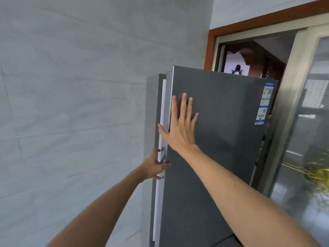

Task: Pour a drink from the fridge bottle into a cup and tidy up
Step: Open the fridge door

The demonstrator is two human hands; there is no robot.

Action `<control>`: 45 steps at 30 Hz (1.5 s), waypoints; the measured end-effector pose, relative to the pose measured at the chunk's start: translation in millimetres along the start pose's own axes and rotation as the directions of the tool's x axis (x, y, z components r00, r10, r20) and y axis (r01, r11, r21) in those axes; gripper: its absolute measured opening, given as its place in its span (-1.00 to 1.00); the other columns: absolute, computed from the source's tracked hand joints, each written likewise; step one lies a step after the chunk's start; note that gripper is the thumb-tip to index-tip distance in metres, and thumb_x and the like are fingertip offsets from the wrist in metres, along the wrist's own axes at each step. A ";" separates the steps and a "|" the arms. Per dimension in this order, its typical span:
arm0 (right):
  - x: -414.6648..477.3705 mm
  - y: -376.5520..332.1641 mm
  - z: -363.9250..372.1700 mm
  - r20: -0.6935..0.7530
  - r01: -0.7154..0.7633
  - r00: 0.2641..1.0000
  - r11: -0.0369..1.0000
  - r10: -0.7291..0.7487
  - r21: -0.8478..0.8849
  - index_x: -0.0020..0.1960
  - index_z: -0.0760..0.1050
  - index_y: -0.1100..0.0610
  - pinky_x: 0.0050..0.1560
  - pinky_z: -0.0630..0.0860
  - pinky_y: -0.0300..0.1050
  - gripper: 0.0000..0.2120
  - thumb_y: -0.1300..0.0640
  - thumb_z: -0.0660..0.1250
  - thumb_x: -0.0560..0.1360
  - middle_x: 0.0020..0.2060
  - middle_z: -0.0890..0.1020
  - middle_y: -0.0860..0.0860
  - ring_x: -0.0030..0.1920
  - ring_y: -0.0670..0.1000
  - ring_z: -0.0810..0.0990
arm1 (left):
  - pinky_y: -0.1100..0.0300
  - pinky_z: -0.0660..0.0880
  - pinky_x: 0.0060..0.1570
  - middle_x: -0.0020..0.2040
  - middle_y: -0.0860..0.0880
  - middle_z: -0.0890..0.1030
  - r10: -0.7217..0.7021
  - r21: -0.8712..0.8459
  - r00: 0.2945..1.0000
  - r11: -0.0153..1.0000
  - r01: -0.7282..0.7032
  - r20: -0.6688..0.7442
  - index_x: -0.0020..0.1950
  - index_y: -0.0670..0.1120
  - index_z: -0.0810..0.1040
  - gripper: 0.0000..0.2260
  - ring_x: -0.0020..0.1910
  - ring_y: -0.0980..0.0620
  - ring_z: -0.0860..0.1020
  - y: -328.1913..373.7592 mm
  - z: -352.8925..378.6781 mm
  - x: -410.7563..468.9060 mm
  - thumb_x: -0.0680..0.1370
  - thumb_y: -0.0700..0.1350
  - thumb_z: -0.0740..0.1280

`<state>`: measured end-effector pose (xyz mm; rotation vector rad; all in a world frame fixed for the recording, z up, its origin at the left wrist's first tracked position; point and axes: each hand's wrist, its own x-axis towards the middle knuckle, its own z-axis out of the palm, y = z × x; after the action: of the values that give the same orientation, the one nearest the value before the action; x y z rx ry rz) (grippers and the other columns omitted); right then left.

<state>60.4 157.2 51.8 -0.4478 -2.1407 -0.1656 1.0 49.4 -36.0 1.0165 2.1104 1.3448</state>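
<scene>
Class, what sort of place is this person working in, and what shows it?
Probably a home kitchen: a grey fridge by a tiled wall, next to a sliding glass door.

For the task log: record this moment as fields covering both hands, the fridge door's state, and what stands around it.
left hand: grips the open edge of the fridge door, fingers curled round it
right hand: flat on the door's grey front, fingers straight and spread
fridge door: slightly ajar, white seal showing along its edge
stickers: upper right corner of the door
bottle, cup: not in view
surroundings: tiled wall left, glass sliding door right
</scene>
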 end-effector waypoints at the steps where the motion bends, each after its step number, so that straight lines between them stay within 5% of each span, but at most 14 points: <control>1: -2.8 -0.3 -4.2 0.007 -0.006 1.000 1.000 0.006 -0.015 0.59 -0.25 0.10 0.41 0.11 0.48 -0.02 -0.26 0.29 0.48 0.58 -0.15 0.23 0.56 0.30 -0.18 | 0.03 0.65 -0.04 0.14 -0.13 0.49 0.009 -0.002 1.000 1.000 -0.008 0.019 0.50 0.02 0.13 -0.39 0.02 -0.07 0.57 -0.6 -0.2 -3.2 0.57 -0.05 0.40; 7: -21.2 -5.2 -37.6 0.036 -0.057 0.998 0.998 0.057 -0.001 0.58 -0.25 0.13 0.40 0.24 0.41 -0.05 -0.03 0.37 0.51 0.58 -0.16 0.22 0.56 0.29 -0.16 | 0.05 0.63 -0.04 0.18 -0.13 0.49 0.099 0.008 0.989 0.995 -0.101 0.112 0.49 0.08 0.17 -0.43 0.08 -0.10 0.56 -3.8 7.5 -21.5 0.57 -0.04 0.39; 12: -48.3 2.6 -68.4 0.009 -0.109 0.994 0.993 0.109 0.034 0.59 -0.26 0.17 0.46 0.23 0.29 -0.09 0.08 0.33 0.53 0.58 -0.20 0.17 0.57 0.24 -0.16 | 0.13 0.64 -0.13 0.01 -0.11 0.54 0.161 0.055 0.966 0.983 -0.175 0.201 0.52 0.01 0.13 -0.35 -0.17 -0.04 0.60 -3.1 19.5 -34.9 0.55 0.02 0.41; 14: -61.2 13.1 -84.7 0.005 -0.094 0.996 0.995 0.094 0.038 0.58 -0.28 0.18 0.54 0.07 0.15 -0.12 0.11 0.29 0.55 0.58 -0.24 0.14 0.58 0.19 -0.19 | 0.13 0.63 -0.12 0.04 -0.14 0.57 0.154 0.080 0.958 0.981 -0.178 0.241 0.54 -0.01 0.09 -0.29 -0.15 -0.03 0.61 1.9 29.1 -41.1 0.53 0.09 0.42; 19: -90.4 37.3 -132.9 0.006 -0.093 0.996 0.996 0.093 0.011 0.56 -0.34 0.17 0.38 -0.13 -0.33 -0.17 0.09 0.23 0.61 0.58 -0.26 0.09 0.58 0.10 -0.18 | -0.02 0.48 0.28 0.44 -0.19 0.38 0.188 0.154 0.956 0.962 -0.225 0.227 0.58 -0.06 0.08 -0.18 0.32 -0.18 0.47 17.3 55.3 -52.0 0.49 0.17 0.43; 24: -119.2 67.3 -169.2 -0.007 -0.120 0.993 0.993 0.120 0.003 0.57 -0.29 0.22 0.26 -0.26 -0.64 -0.22 0.13 0.20 0.62 0.58 -0.20 0.12 0.51 -0.10 -0.19 | -0.08 0.45 0.32 0.29 -0.02 0.42 0.248 0.050 0.907 0.959 -0.281 0.341 0.53 -0.01 0.16 -0.25 0.29 -0.11 0.46 43.3 94.1 -63.5 0.48 0.12 0.47; 29: -145.5 98.9 -204.6 -0.005 -0.158 0.987 0.987 0.158 -0.003 0.57 -0.32 0.18 0.47 -0.17 -0.25 -0.25 0.10 0.16 0.64 0.59 -0.19 0.10 0.57 -0.02 -0.16 | -0.04 0.50 0.23 0.18 0.01 0.51 0.294 -0.045 0.880 0.953 -0.299 0.374 0.40 0.00 0.31 -0.41 0.18 -0.07 0.53 63.5 133.0 -70.4 0.47 0.04 0.50; 32: -163.2 122.5 -231.3 -0.023 -0.194 0.981 0.980 0.193 -0.050 0.58 -0.28 0.19 0.46 -0.06 -0.19 -0.27 0.07 0.15 0.65 0.59 -0.15 0.12 0.57 0.05 -0.07 | 0.02 0.52 0.17 0.07 0.04 0.49 0.297 -0.059 0.859 0.952 -0.300 0.417 0.29 0.03 0.29 -0.49 0.09 0.00 0.53 78.1 160.2 -80.3 0.48 0.02 0.50; 35: -181.5 149.0 -257.1 -0.050 -0.234 0.972 0.964 0.229 -0.123 0.58 -0.24 0.20 0.44 0.06 -0.11 -0.29 0.03 0.13 0.65 0.58 -0.08 0.16 0.56 0.14 0.04 | -0.06 0.58 0.15 0.16 -0.10 0.48 0.293 -0.067 0.837 0.953 -0.296 0.463 0.37 0.00 0.30 -0.29 0.11 -0.08 0.55 92.6 187.3 -86.6 0.34 0.18 0.53; 40: -204.0 195.9 -295.7 -0.122 -0.337 0.941 0.900 0.315 -0.276 0.60 -0.12 0.16 0.43 0.33 0.15 -0.29 0.00 0.19 0.61 0.56 0.03 0.19 0.48 0.24 0.24 | -0.04 0.57 0.14 0.14 -0.08 0.52 0.300 -0.079 0.777 0.948 -0.309 0.554 0.35 0.07 0.34 -0.45 0.16 -0.08 0.56 117.7 238.1 -98.6 0.45 0.04 0.51; 45: -211.9 221.1 -331.6 -0.037 -0.308 0.946 0.851 0.323 -0.426 0.61 -0.11 0.09 0.46 0.20 0.12 -0.27 0.08 0.23 0.59 0.58 -0.03 0.15 0.53 0.20 0.13 | 0.00 0.54 0.20 0.32 -0.09 0.45 0.319 -0.088 0.737 0.938 -0.335 0.596 0.56 0.03 0.14 -0.31 0.28 -0.13 0.49 145.9 290.9 -107.1 0.53 -0.05 0.45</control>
<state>508.2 214.2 58.0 -1.0599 -2.0261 -0.4462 320.4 173.2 -32.7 1.6354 1.5054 0.9419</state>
